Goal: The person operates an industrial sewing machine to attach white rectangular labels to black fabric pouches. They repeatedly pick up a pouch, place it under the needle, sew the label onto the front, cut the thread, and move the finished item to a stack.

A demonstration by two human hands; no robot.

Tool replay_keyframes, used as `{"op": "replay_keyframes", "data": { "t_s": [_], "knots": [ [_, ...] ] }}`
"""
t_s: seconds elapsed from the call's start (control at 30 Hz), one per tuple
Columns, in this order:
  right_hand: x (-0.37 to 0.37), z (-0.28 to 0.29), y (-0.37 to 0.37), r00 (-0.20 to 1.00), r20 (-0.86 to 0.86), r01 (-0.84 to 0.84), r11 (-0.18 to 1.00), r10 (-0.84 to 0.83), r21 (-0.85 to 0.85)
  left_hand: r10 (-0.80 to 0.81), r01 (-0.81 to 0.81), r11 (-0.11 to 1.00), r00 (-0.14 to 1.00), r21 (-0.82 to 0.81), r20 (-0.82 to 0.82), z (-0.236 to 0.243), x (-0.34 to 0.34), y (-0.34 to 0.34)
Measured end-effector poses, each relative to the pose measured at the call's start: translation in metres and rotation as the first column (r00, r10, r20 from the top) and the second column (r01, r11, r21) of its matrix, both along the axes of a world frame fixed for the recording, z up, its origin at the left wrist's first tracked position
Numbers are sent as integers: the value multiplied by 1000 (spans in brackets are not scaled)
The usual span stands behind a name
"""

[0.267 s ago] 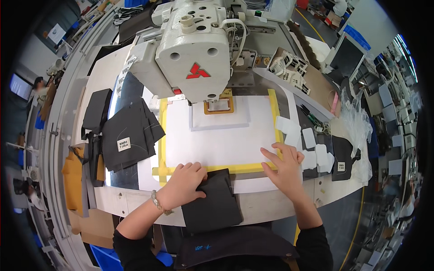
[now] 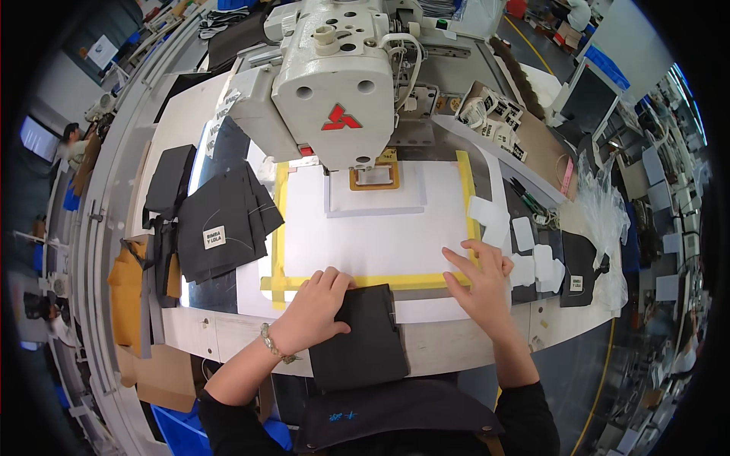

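A folded stack of black fabric (image 2: 361,346) lies at the table's front edge, in front of a white sheet (image 2: 357,251) bordered with yellow tape. My left hand (image 2: 313,308) grips its upper left corner, fingers bent together and thumb on the cloth. My right hand (image 2: 484,292) is open over the sheet's right front corner, its fingers spread and nothing in them. Above the back of the sheet is the white sewing machine head (image 2: 331,83), with a small brass-coloured frame (image 2: 374,178) beneath it.
Black fabric pieces (image 2: 228,228), the top one labelled, lie left of the sheet. At right are small white pieces (image 2: 523,234), a labelled black piece (image 2: 576,266), clear plastic (image 2: 608,213) and a tray of labels (image 2: 494,118). A mustard-coloured piece (image 2: 128,285) hangs at far left.
The whole view has shifted slightly. Both hands keep nearly the same places, the left on the black fabric and the right open over the sheet.
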State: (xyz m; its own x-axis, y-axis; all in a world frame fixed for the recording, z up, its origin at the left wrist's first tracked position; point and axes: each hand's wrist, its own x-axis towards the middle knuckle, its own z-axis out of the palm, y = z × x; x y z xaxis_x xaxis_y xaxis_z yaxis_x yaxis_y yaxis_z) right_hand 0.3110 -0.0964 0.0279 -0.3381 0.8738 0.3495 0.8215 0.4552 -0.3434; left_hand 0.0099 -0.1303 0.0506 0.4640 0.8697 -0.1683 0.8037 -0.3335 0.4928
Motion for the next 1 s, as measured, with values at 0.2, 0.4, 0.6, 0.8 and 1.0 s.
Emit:
{"op": "replay_keyframes", "data": {
  "t_s": [0.2, 0.4, 0.6, 0.8, 1.0],
  "knots": [
    [-2, 1, 0, 1000, -21, 2, 1000, -2, 4, -68, 63, 995, 996, -81, -62, 2, -2, 7],
    [2, -2, 2, 999, -40, 10, 1000, -9, 18, -102, 104, 990, 994, 91, -29, 7, 7, -18],
    [1, -6, 5, 998, -61, -10, 1000, 10, 6, -53, 48, 976, 998, 212, 15, 8, 8, -42],
    [-1, -2, 8, 993, -109, -54, 998, 52, -18, -78, 63, 982, 994, 176, 77, 30, 14, -9],
    [-5, -1, 12, 985, -162, -76, 996, 67, -55, -107, 158, 969, 962, -192, 252, 19, 28, 79]
  ]
}}
